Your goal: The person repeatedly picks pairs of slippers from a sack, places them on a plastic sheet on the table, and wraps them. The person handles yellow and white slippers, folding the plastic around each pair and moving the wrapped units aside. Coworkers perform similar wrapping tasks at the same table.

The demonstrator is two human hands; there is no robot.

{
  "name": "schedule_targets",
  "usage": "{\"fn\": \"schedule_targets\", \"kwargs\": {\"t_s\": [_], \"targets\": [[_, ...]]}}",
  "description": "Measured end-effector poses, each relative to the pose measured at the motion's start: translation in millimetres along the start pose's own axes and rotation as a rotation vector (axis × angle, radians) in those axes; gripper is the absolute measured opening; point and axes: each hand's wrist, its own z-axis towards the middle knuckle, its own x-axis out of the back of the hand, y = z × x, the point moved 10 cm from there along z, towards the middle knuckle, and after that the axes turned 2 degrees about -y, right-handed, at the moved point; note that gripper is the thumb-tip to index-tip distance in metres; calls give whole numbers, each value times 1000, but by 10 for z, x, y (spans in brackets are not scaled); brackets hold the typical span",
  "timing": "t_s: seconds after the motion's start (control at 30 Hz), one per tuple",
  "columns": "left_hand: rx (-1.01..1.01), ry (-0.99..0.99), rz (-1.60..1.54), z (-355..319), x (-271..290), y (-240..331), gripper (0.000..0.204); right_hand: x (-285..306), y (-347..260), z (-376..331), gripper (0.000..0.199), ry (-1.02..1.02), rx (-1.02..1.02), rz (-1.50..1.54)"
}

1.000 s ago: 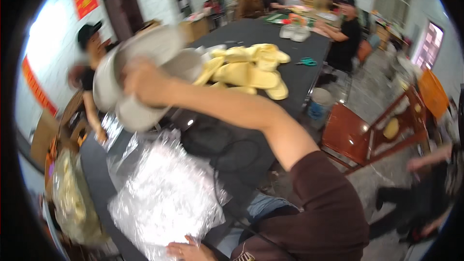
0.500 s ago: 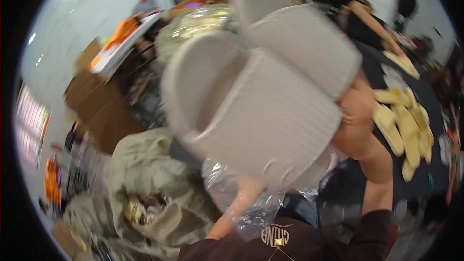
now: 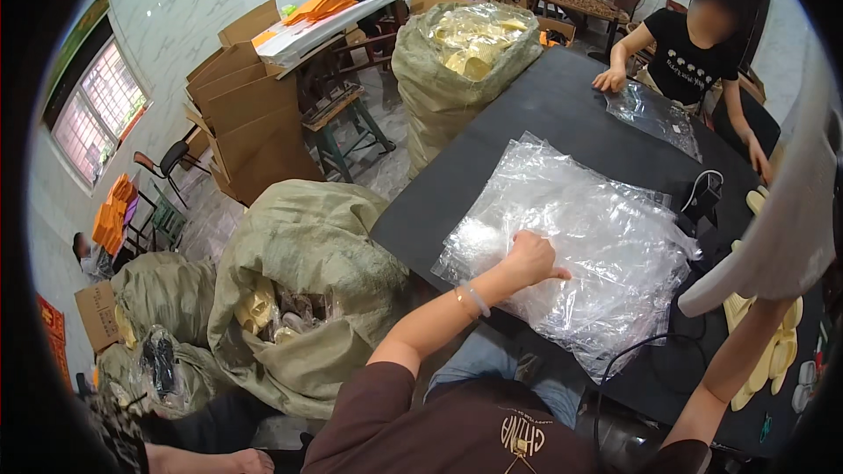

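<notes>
My right hand [image 3: 773, 311], at the right edge, holds up the pale grey slippers [image 3: 777, 228]. They are smeared by motion and cover most of its fingers. Over a spread stack of clear plastic bags [image 3: 606, 254], my left hand [image 3: 530, 259] is closed, fingers curled down and thumb to the right. Its fingertips are hidden, so what they grip I cannot make out. Several pale yellow slippers [image 3: 753, 369] lie on the black table [image 3: 518, 114], partly behind my right forearm.
Across the table a co-worker's hand [image 3: 610, 79] rests by a clear bag [image 3: 654, 118]. A black cable [image 3: 645, 347] crosses the near edge. Left of the table stand an open woven sack [image 3: 299, 237], another filled sack [image 3: 465, 79] and cardboard boxes [image 3: 255, 118].
The slippers have moved from the middle of the view to the far right. My left hand, partly hidden behind them before, now shows on the bags. The view has shifted.
</notes>
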Motion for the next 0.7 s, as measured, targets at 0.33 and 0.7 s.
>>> {"fn": "schedule_targets", "kwargs": {"t_s": [0.33,0.7], "targets": [[64,-572,-484,156,-273,-303,88,-1905,-495,-1292,20,-1154,-335,428],[-249,215,-100,-419,170,63,70,-2558,818,-505,26,-730,-389,360]]}}
